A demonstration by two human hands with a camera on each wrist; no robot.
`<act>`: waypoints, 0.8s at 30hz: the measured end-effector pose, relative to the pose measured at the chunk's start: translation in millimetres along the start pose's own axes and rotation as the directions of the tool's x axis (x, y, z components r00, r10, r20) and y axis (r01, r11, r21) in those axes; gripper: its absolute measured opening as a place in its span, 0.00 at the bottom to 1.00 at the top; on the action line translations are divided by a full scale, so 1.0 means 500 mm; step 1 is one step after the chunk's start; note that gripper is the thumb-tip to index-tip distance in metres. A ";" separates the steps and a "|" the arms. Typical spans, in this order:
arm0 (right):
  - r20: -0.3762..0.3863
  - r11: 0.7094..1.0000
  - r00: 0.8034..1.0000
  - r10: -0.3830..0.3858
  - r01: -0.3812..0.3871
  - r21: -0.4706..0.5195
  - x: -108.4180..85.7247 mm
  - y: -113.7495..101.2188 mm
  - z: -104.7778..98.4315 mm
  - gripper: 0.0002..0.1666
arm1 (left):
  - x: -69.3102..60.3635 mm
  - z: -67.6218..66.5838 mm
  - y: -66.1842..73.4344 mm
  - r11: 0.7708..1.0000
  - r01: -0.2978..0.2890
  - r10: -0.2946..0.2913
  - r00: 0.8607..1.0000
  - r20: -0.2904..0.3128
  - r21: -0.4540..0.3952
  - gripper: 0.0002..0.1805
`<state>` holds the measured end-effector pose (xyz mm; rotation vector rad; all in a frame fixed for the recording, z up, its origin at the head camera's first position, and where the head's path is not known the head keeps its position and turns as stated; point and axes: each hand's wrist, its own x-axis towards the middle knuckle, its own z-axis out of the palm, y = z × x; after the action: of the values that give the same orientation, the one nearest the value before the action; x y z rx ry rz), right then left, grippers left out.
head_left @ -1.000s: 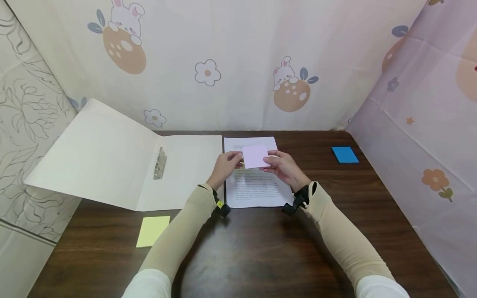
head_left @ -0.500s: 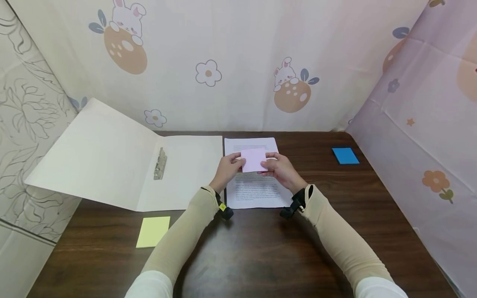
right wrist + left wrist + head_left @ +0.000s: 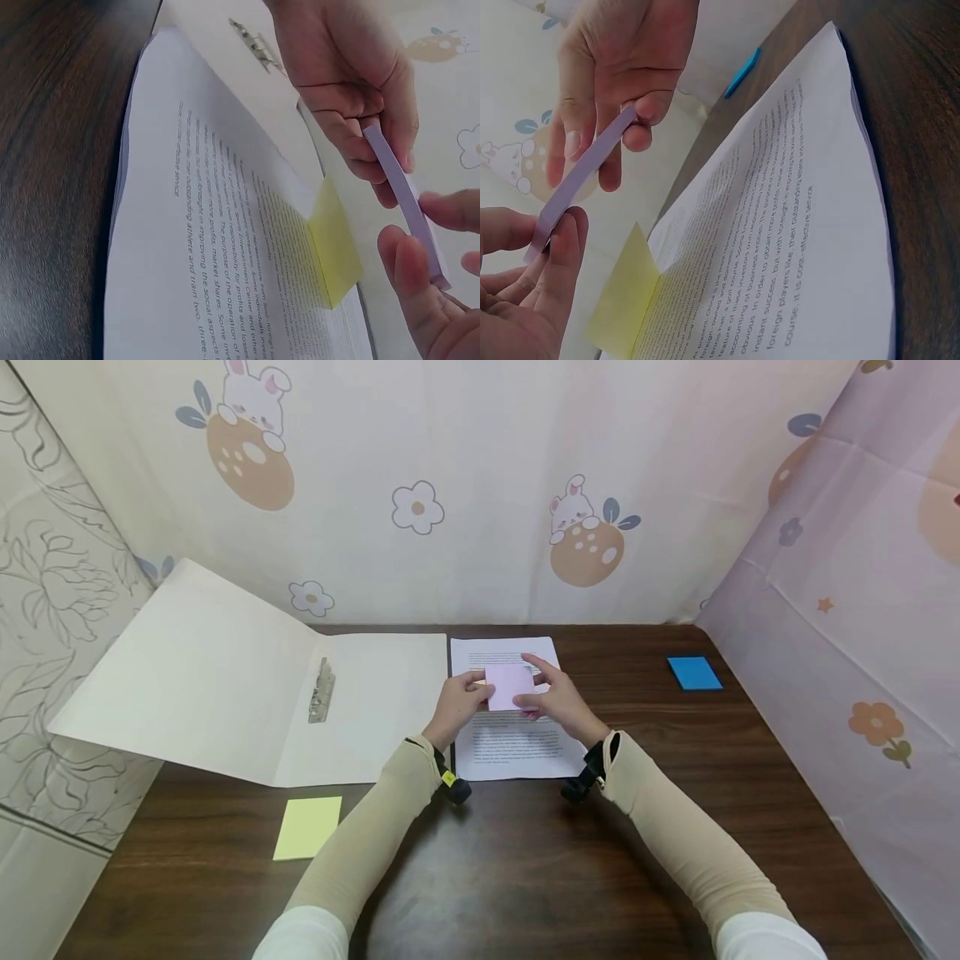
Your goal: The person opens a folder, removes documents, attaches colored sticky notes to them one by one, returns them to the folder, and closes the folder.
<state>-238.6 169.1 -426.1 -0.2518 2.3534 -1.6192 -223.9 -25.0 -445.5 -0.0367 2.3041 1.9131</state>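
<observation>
Got my left hand (image 3: 457, 703) and right hand (image 3: 561, 703) both pinching the pad (image 3: 507, 686), guess that steadies it over the pages (image 3: 517, 752)

The table (image 3: 495, 877) is viewed from head height, forward and down, with the patterned curtain (image 3: 487, 435) faced. From the left wrist, a close, tilted view is taken toward the right; from the right wrist, one toward the left. The lilac pad (image 3: 507, 687) and printed sheets (image 3: 517, 747) are shared by all three.
</observation>
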 end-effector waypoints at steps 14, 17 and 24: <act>0.105 0.949 0.994 -0.018 0.050 -0.312 0.006 -0.004 0.011 0.60 | -0.001 -0.002 -0.001 1.000 -0.015 0.014 1.000 0.007 0.017 0.23; 0.107 0.942 0.994 -0.018 0.052 -0.331 0.005 -0.007 0.011 0.58 | 0.000 -0.002 -0.003 1.000 -0.001 0.001 1.000 0.002 0.005 0.23; 0.125 0.935 0.992 -0.012 0.056 -0.351 0.005 -0.008 0.009 0.51 | 0.000 -0.004 -0.001 1.000 0.017 -0.017 0.999 -0.031 -0.011 0.23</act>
<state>-239.6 162.9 -424.3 -0.4514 2.5431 -1.1436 -224.2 -27.1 -445.7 -0.0880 2.3052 1.9308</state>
